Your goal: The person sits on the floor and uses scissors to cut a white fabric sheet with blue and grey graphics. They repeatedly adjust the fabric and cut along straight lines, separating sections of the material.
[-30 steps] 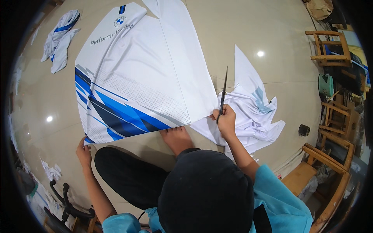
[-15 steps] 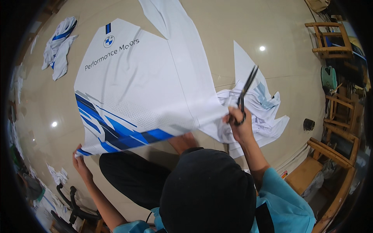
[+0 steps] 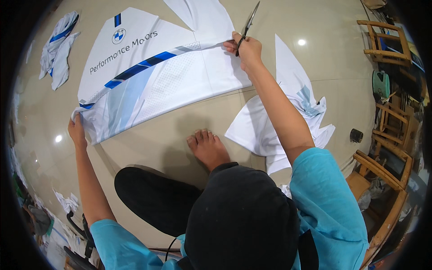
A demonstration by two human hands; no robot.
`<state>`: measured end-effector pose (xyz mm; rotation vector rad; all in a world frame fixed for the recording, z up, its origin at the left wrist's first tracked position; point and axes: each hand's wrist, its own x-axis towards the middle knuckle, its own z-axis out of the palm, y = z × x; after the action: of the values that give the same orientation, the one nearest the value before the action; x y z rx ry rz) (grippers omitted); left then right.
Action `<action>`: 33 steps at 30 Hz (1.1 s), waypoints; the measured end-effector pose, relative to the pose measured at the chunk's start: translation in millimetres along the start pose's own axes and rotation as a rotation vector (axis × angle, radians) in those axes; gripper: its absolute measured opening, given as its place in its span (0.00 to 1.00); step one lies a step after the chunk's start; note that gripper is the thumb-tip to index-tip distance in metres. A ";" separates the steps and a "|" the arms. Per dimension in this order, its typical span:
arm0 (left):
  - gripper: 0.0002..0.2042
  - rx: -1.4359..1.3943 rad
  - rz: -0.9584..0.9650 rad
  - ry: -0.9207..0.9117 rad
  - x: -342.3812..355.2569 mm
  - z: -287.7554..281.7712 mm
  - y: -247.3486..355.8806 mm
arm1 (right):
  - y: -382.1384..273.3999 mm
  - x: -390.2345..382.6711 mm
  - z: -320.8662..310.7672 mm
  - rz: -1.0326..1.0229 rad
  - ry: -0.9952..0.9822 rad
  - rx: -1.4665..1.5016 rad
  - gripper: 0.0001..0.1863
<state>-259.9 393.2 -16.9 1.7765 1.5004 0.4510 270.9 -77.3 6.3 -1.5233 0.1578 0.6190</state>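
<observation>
A white printed fabric panel (image 3: pixel 177 85) with blue stripes lies on the floor in front of me. Its near part is folded up and away, so the paler back of the print faces up. My left hand (image 3: pixel 77 129) is closed on the left corner of the folded edge. At the other end of that edge, my right hand (image 3: pixel 248 50) pinches the cloth. The same hand has black-handled scissors (image 3: pixel 250 22) through its fingers, blades pointing away from me. Whether the blades are closed is hard to make out.
A crumpled white cloth piece (image 3: pixel 256 128) lies at the right, partly under my right forearm. Another bunched white and blue piece (image 3: pixel 58 49) rests at the far left. Wooden stools (image 3: pixel 387 40) line the right side. My bare foot (image 3: pixel 209 148) stands on the tiled floor.
Both hands have moved away from me, carrying the near edge of the fabric panel up and over into a fold. The scissors moved along in the right hand.
</observation>
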 end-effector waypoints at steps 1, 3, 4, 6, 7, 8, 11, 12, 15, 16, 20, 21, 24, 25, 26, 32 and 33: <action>0.22 0.003 -0.009 0.002 2.0 3.3 -1.2 | -0.3 1.9 1.5 0.001 0.004 -0.011 0.21; 0.22 0.010 -0.024 0.007 4.8 6.0 -2.4 | -0.1 4.4 5.3 0.001 0.011 -0.030 0.22; 0.22 0.044 -0.011 0.021 4.9 8.2 -3.0 | -0.6 6.4 6.0 -0.020 0.010 -0.007 0.22; 0.22 0.113 0.016 0.049 3.4 12.8 -4.4 | -1.3 9.5 6.8 -0.063 0.008 0.040 0.23; 0.22 0.094 0.011 0.049 4.0 14.4 -5.3 | -0.9 12.5 6.0 -0.100 0.023 0.047 0.22; 0.21 0.074 0.006 0.050 4.2 16.1 -6.5 | -0.4 15.4 5.1 -0.139 0.037 0.054 0.21; 0.21 0.059 0.002 0.037 10.0 8.7 -20.0 | 3.1 25.8 -3.0 -0.258 0.064 -0.052 0.18; 0.22 0.062 0.004 0.032 12.8 3.9 -27.3 | 4.4 30.4 -8.0 -0.298 0.069 -0.107 0.17; 0.22 0.089 0.036 0.055 14.8 11.4 -34.5 | 2.7 46.0 -27.4 -0.459 0.102 -0.480 0.15; 0.22 0.124 0.052 0.088 14.6 13.1 -35.2 | 1.2 45.7 -26.1 -0.471 0.098 -0.513 0.16; 0.22 0.226 0.060 0.148 14.3 12.3 -37.8 | 2.1 43.8 -17.5 -0.486 0.120 -0.704 0.18; 0.22 0.242 0.047 0.145 15.4 13.2 -38.9 | 2.7 43.0 -16.5 -0.480 0.134 -0.767 0.19; 0.26 0.300 0.021 0.132 22.9 -2.5 -50.1 | 7.5 36.7 -4.1 -0.563 0.179 -0.807 0.22; 0.26 0.341 0.024 0.120 25.3 -3.6 -50.8 | 10.1 37.0 -3.3 -0.599 0.202 -0.811 0.22; 0.27 0.384 0.027 0.109 27.4 -5.8 -51.1 | 11.3 39.2 -1.9 -0.612 0.203 -0.822 0.22; 0.27 0.575 0.609 0.167 7.5 48.3 7.4 | 10.6 51.9 -4.3 -0.663 0.228 -0.862 0.22; 0.29 0.574 0.746 0.123 -4.3 63.1 33.3 | 11.3 55.2 -8.1 -0.676 0.239 -0.855 0.22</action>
<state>-194.9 368.1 -33.0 2.8168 1.0493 0.5236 314.1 -70.6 -30.1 -2.3078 -0.4918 -0.0819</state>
